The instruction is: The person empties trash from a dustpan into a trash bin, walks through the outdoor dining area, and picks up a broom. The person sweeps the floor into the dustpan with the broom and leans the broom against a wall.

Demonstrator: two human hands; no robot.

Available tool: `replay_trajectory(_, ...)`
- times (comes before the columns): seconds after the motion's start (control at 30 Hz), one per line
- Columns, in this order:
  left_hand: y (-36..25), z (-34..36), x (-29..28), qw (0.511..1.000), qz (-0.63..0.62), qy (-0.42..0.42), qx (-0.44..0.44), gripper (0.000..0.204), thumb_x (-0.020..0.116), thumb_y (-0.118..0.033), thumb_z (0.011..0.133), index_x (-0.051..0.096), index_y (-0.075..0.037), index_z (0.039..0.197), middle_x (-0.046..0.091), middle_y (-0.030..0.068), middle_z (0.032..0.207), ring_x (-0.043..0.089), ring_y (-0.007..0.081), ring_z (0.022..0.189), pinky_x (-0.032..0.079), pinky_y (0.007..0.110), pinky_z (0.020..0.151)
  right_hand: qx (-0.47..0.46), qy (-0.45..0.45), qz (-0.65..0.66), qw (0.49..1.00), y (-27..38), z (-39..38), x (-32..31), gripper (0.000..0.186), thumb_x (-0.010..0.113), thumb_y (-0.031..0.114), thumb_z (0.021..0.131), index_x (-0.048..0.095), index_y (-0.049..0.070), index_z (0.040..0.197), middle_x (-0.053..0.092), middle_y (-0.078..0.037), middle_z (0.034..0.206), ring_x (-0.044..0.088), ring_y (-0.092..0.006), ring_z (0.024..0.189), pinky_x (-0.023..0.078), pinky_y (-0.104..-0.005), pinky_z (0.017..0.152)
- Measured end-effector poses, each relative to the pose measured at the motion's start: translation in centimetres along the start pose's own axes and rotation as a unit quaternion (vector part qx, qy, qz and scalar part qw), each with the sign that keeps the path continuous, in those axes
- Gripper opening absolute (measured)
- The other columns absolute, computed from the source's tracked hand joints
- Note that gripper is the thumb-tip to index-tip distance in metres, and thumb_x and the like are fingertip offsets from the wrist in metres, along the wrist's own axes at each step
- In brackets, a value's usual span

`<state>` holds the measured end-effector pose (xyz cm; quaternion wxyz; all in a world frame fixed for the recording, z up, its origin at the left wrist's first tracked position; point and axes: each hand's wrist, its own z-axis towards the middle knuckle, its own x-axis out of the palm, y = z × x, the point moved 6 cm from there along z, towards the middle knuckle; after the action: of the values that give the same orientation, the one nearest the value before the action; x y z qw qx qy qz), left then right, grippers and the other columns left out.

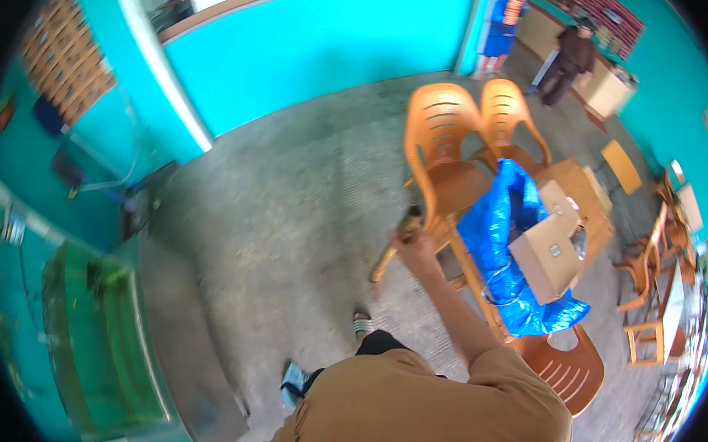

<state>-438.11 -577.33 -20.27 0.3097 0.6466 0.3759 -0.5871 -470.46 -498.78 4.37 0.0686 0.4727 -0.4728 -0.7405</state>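
Gripping a chair (443, 157) at its front edge with one raised hand (412, 242).

The fingers are closed, it seems, on the orange seat rim (blur hides the detail), and the chair stands on the floor (290, 201) beside a table (571, 186). A blue sheet (499, 230) and a carton (548, 253) are left on the table; the other hand is not seen, so its grip cannot be told.

Small brownish object (410, 222) — blurred — beside orange chair (443, 157).
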Motion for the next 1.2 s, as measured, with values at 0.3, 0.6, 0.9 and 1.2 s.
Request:
replay_trajectory(0.3,-28.0,-2.7,4.1,0.971,-0.038,0.105,0.212,0.078,0.069,-0.061,0.076,0.057,-0.001,0.125,0.067,0.0196,0.104,0.066,0.0344,0.096,0.053,0.044,0.077,-0.010,0.105,0.140,0.985,5.1,4.2,1.7,0.031,0.074,0.029,0.083,0.064,0.002,0.095,0.066,-0.009,0.083,0.064,-0.0175,0.074,0.053,-0.0322,0.068)
replay_trajectory(0.6,-35.3,-3.9,4.3,0.945,-0.051,0.162,0.278,0.072,0.069,-0.059,0.077,0.060,-0.003,0.121,0.068,0.0184,0.101,0.067,0.0343,0.094,0.053,0.044,0.077,-0.024,0.042,0.093,0.994,1.8,4.5,1.7,0.040,0.076,0.037,0.079,0.061,0.007,0.101,0.065,-0.008,0.080,0.065,-0.0195,0.073,0.053,-0.0332,0.069)
replay_trajectory(0.9,-25.7,0.0,4.3,0.956,-0.021,0.180,0.230,0.067,0.069,-0.058,0.077,0.063,-0.005,0.117,0.069,0.0172,0.098,0.067,0.0342,0.092,0.053,0.043,0.076,0.062,0.046,0.097,0.992,-2.1,3.4,3.8,0.040,0.076,0.035,0.080,0.064,0.004,0.102,0.069,-0.007,0.087,0.068,-0.0191,0.080,0.054,-0.0347,0.073)
replay_trajectory(1.2,-9.1,1.5,5.3,0.971,0.010,0.218,0.099,0.061,0.069,-0.056,0.077,0.066,-0.007,0.113,0.070,0.0160,0.095,0.068,0.0341,0.090,0.053,0.043,0.076,0.124,0.095,0.176,0.972,-0.2,2.9,4.7,0.035,0.076,0.023,0.084,0.061,0.005,0.110,0.067,-0.008,0.083,0.066,-0.0142,0.064,0.054,-0.0264,0.054)
